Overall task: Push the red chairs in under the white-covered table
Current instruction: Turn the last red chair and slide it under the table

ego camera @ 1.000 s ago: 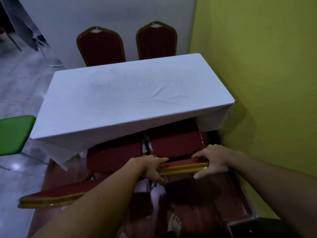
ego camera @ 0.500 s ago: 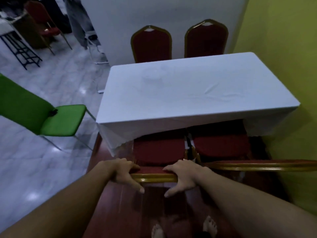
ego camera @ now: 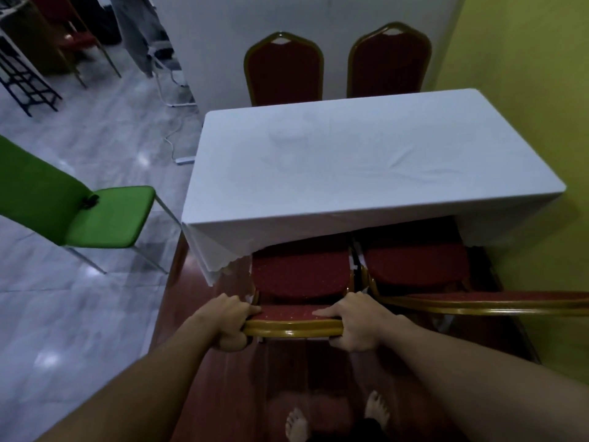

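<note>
From the head camera, both hands have shifted in the last second from the right-hand red chair (ego camera: 414, 266) to the left-hand red chair (ego camera: 301, 275): a second ago they held the gold top rail of the chair nearer the yellow wall (ego camera: 516, 90), half a second ago they were settling on the neighbour, and now they are wrapped round its rail. The left hand (ego camera: 228, 323) has its grip closed over the rail's left corner, fingers curled underneath and thumb lying on the red padding; the right hand (ego camera: 355, 327) clamps the right corner the same way. I take this to mean the right-hand chair is judged done, its seat partly under the cloth, and the left-hand one is the step in hand. Its seat front lies just under the hanging edge of the white-covered table (ego camera: 350, 161), with most of the cushion exposed, so some push remains. Counting: four red chairs at the table, two on the near side side by side and two far red chairs (ego camera: 283, 71) with backs upright against the far edge; one table; one green chair (ego camera: 95, 218) standing apart on the pale floor to the left; two bare feet (ego camera: 376, 406) below on the red-brown strip of floor.
</note>
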